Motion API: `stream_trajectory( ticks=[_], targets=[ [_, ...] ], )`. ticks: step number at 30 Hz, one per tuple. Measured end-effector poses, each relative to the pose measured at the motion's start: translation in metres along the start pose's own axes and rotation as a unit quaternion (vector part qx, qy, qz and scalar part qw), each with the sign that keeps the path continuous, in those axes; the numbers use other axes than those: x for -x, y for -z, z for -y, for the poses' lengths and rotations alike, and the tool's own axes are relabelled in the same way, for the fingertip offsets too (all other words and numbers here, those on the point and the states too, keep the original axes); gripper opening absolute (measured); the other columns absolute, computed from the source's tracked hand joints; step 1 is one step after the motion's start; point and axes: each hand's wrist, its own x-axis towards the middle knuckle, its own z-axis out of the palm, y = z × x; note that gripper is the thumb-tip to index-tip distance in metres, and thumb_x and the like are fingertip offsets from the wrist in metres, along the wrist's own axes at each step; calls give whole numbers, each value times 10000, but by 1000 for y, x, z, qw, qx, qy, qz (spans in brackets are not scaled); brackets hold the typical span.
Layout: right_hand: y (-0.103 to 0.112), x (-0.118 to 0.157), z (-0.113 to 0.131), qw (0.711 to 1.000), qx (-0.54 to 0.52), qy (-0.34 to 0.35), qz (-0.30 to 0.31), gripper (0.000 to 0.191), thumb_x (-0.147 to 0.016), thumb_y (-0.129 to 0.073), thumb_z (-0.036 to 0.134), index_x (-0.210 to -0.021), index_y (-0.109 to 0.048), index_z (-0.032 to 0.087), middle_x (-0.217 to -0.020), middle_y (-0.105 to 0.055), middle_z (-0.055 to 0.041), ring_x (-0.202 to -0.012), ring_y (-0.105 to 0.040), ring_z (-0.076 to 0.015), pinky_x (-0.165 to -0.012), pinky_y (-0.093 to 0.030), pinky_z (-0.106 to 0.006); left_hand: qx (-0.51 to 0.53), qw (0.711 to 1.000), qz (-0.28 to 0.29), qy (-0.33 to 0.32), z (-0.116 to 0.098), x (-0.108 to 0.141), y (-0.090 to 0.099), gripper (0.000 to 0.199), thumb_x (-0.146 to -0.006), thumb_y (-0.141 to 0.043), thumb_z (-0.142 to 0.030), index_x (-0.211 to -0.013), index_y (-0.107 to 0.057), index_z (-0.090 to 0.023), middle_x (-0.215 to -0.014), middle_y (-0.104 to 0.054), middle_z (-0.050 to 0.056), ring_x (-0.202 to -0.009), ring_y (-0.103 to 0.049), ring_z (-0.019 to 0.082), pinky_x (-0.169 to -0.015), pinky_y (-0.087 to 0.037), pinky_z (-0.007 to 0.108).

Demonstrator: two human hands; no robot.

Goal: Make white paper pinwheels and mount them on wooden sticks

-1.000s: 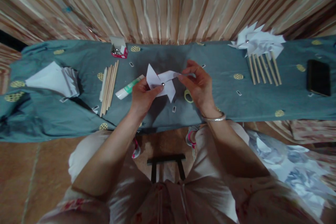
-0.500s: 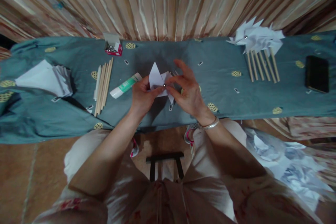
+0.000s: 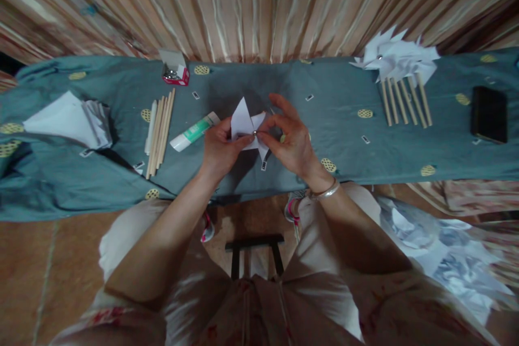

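The left hand [image 3: 221, 147] grips the white paper pinwheel [image 3: 242, 119] above the bench [image 3: 336, 140], thumb near its metal pin [image 3: 255, 132]. The right hand's [image 3: 292, 140] thumb and forefinger close at the pin. The glue stick [image 3: 194, 132] lies beside the left hand.

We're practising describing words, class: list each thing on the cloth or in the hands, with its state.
Paper pinwheel: folded, held in the left hand, right hand pinching near its centre
Small box: open
Glue tube: lying down
Loose sticks: side by side
Paper pile: fanned
Other pinwheels: overlapping, with sticks
Phone: flat, dark
Cloth: creased
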Motion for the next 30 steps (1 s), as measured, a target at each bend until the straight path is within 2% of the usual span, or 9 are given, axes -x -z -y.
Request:
stream_trajectory(
  ticks=[6,12,16,22,27,30],
  targets=[
    [-2,-2,-5,1000,-23,-11,13,76,-761,-739,200,-779,-688,253,-1481,-527,-8,-1416,-440,-246,-1204,-320,-466,9,1000,-8,-5,1,0,0,311,-630,-787,-241,-928,-740,-164,-816,-727,-7,-731,-634,157,-714,-517,281],
    [-2,-4,-9,996,-78,-37,25,84,-745,-781,268,-772,-702,256,-1442,-558,-34,-1386,-478,-262,-1189,-342,-482,49,999,-3,-6,1,0,0,255,-647,-789,-231,-890,-748,-166,-830,-736,4,-748,-655,158,-718,-527,282],
    [-5,-5,-9,990,-124,-54,29,72,-736,-783,249,-764,-718,234,-1395,-589,-41,-1368,-493,-253,-1187,-341,-450,60,998,-2,-5,0,1,0,256,-648,-793,-237,-893,-747,-179,-853,-746,7,-768,-664,166,-726,-538,293],
    [1,-7,-18,979,-186,-79,11,71,-734,-776,247,-781,-726,232,-1414,-570,-40,-1348,-515,-266,-1141,-395,-461,83,996,-35,27,1,-4,5,273,-602,-799,-219,-865,-735,-183,-803,-746,-11,-689,-643,138,-675,-538,264],
    [12,-5,-29,993,-67,-85,-55,71,-727,-761,255,-721,-698,222,-1373,-594,-68,-1302,-542,-303,-1139,-383,-515,133,989,-52,42,-1,-6,8,219,-599,-795,-203,-807,-729,-184,-752,-736,-12,-655,-635,130,-661,-540,265],
    [11,-3,-32,993,-17,-100,-57,88,-691,-772,244,-729,-696,224,-1338,-614,-80,-1313,-523,-321,-1147,-367,-524,158,985,-42,54,-4,-5,7,201,-604,-796,-194,-792,-725,-182,-757,-737,-8,-670,-643,133,-680,-542,270]
  ],
)
